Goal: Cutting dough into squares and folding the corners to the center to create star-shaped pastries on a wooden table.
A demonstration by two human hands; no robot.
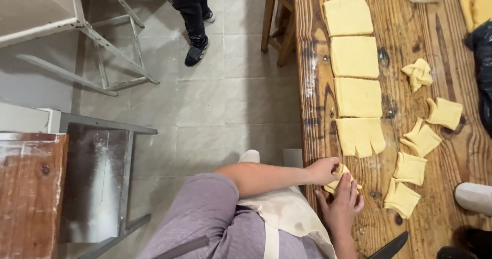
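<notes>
My left hand (pixel 322 170) and my right hand (pixel 340 203) meet at the near edge of the wooden table (pixel 451 59), both on one small yellow dough piece (pixel 340 171). The left hand pinches its upper corner. The right hand lies over its lower part with fingers stretched out, hiding most of it. Beside them a row of flat dough squares (pixel 357 97) runs up the table. The closest square (pixel 360 136) has cuts in its lower edge. Several folded dough pieces (pixel 421 138) lie in a curve to the right.
A dark knife blade (pixel 390 247) lies near my right forearm. A black bag (pixel 482 59), more dough (pixel 474 3) and a white object (pixel 474 197) sit along the table's far side. Another person's legs (pixel 195 18), a wooden stool (pixel 279 18) and a metal frame (pixel 110 59) stand on the tiled floor.
</notes>
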